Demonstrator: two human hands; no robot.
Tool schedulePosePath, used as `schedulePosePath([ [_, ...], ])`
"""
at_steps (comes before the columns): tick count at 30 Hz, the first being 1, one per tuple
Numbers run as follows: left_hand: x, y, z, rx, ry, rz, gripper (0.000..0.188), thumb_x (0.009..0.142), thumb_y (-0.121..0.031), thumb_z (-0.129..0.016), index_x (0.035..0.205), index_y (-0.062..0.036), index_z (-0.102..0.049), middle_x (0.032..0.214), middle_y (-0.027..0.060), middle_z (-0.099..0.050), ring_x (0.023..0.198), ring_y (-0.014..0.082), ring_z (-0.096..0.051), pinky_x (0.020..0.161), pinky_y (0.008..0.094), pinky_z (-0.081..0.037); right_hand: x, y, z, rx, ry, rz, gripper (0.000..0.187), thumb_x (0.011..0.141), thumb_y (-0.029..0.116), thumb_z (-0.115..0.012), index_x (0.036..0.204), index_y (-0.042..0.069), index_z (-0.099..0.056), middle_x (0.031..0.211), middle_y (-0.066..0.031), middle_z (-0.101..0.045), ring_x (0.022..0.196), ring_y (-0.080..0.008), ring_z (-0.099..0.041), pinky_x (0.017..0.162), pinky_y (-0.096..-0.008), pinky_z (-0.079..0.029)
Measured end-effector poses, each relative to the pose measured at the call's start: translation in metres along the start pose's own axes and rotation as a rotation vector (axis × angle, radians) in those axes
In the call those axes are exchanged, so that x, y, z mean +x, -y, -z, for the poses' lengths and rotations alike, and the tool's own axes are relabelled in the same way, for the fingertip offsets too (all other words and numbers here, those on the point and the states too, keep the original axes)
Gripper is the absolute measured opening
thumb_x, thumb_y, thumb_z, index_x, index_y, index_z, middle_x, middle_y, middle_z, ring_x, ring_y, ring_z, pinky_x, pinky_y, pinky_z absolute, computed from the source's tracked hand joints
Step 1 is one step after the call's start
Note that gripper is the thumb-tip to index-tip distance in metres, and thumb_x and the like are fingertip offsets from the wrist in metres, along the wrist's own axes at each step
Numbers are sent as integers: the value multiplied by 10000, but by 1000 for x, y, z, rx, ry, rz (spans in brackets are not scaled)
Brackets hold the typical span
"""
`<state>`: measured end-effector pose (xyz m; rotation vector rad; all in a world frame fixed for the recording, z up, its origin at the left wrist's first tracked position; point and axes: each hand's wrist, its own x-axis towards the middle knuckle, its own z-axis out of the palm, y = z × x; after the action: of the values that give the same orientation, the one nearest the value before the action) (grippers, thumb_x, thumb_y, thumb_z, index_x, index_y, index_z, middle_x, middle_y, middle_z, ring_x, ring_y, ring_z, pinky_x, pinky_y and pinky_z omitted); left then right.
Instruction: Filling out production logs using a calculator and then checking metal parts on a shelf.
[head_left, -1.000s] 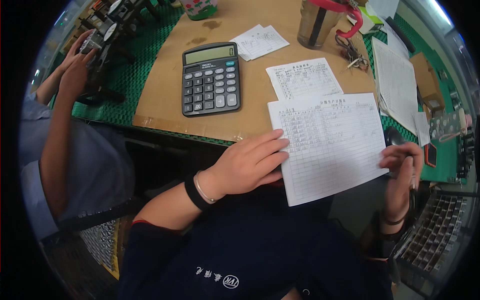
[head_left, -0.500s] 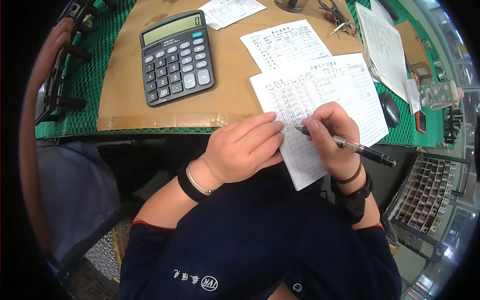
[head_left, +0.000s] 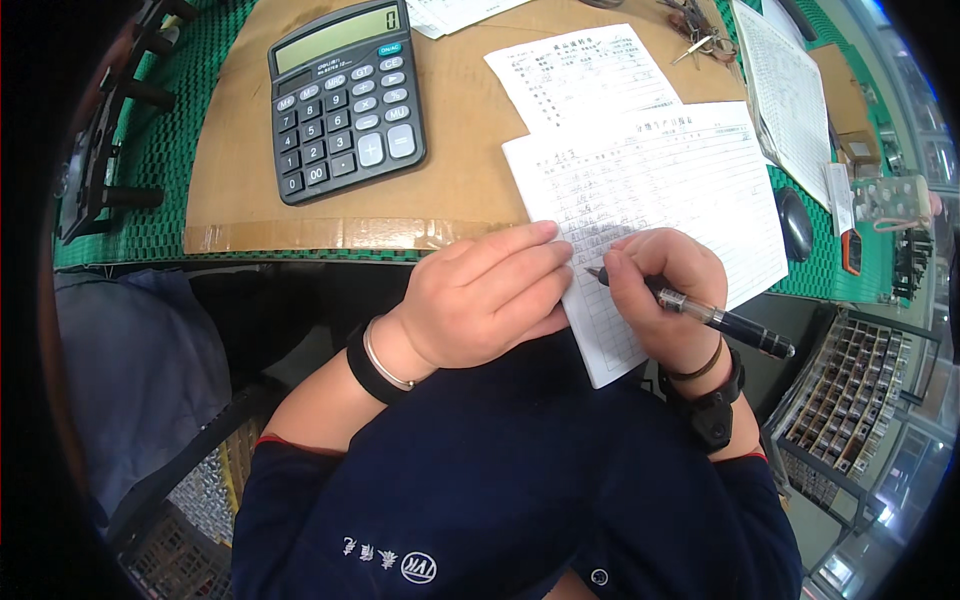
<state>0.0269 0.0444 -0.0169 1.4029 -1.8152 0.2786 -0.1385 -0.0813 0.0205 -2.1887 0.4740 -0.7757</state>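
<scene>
My right hand (head_left: 675, 290) grips a black pen with a clear barrel section (head_left: 735, 325), its tip at the lower handwritten rows of a stacked form pad (head_left: 740, 220). The pad lies tilted over the table's near edge, its upper rows filled with writing. Flat across the pad's left margin, my left hand (head_left: 490, 295) rests with fingers stretched out. A smaller written slip (head_left: 580, 80) lies partly beneath the pad's top edge. To the left, a black desk calculator (head_left: 345, 100) sits on a brown cardboard sheet (head_left: 450, 190).
Keys (head_left: 700, 35) lie at the far right of the cardboard. A black mouse (head_left: 795, 225) and an orange-edged device (head_left: 851, 250) rest on the green mat (head_left: 850, 280). Right of me stands a rack of small parts (head_left: 840, 390); grey-blue cloth (head_left: 140, 370) is at left.
The pen tip has shifted slightly down and left, and my right hand has lowered. My left hand stays nearly in place. Another person's arm at the left rim has mostly left view.
</scene>
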Motion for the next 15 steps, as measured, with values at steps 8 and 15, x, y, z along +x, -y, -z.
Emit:
schedulePosePath([
  [8,-2,2,-2,2,-5,-10,302,682,-212,-826,910,-57,-703,1006,68,-710,999,237,-693,694,276,-535,2,1,-1,-50,12,33,264,768,15,-764,668,69,-525,586,-67,-541,508,-214,-527,475,-312,-397],
  [15,-2,2,-1,-4,-4,-11,300,681,-209,-824,909,-57,-699,1006,67,-709,1006,234,-691,675,270,-536,2,1,-1,-60,8,44,257,766,12,-761,671,65,-529,589,-70,-544,508,-220,-532,472,-312,-400],
])
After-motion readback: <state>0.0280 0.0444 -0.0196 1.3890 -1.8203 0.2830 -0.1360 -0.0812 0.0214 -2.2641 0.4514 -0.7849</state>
